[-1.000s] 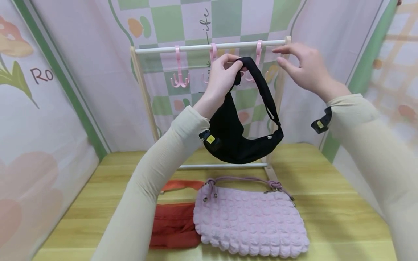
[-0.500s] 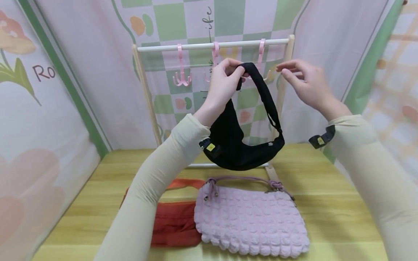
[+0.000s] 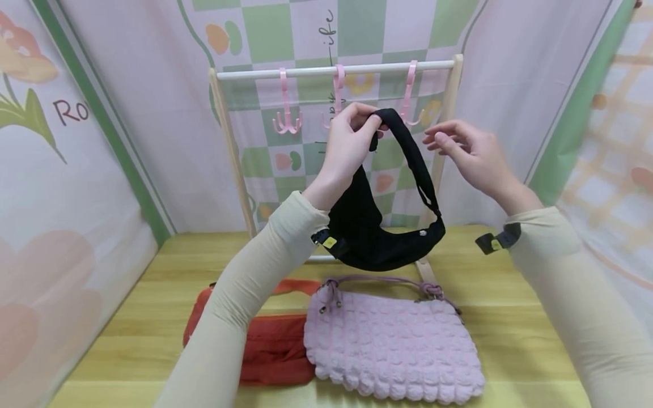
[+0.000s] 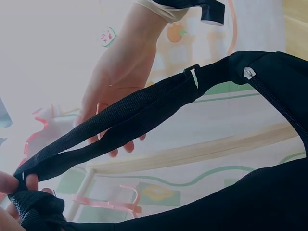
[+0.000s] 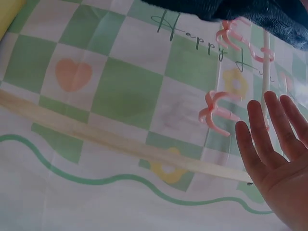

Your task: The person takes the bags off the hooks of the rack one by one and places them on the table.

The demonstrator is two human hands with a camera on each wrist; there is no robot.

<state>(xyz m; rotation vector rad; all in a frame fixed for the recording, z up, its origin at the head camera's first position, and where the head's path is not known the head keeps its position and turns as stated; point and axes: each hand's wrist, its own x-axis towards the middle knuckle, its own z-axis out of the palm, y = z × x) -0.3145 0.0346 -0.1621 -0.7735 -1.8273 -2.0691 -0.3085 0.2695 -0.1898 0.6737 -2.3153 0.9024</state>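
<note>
A black shoulder bag (image 3: 377, 247) hangs in the air in front of the rack. My left hand (image 3: 348, 144) pinches the top of its strap (image 3: 408, 144) between thumb and fingers. In the left wrist view the strap (image 4: 159, 103) stretches from those fingertips, past a buckle, to the zipped body of the bag. To the right of the strap, apart from it, my right hand (image 3: 471, 153) is held up with relaxed fingers and nothing in them. The right wrist view shows that hand (image 5: 284, 154) with fingers extended near a pink hook (image 5: 211, 113).
A rack with a white rod (image 3: 311, 72) and wooden posts stands behind, carrying pink hooks (image 3: 287, 113). On the wooden table (image 3: 515, 306) lie a pink puffy bag (image 3: 393, 345) and, at its left, a red-orange bag (image 3: 278, 345) partly behind my left arm.
Both hands have come down somewhat in the head view, the right hand further. The black bag has sunk slightly with the left hand, which keeps its hold on the strap.
</note>
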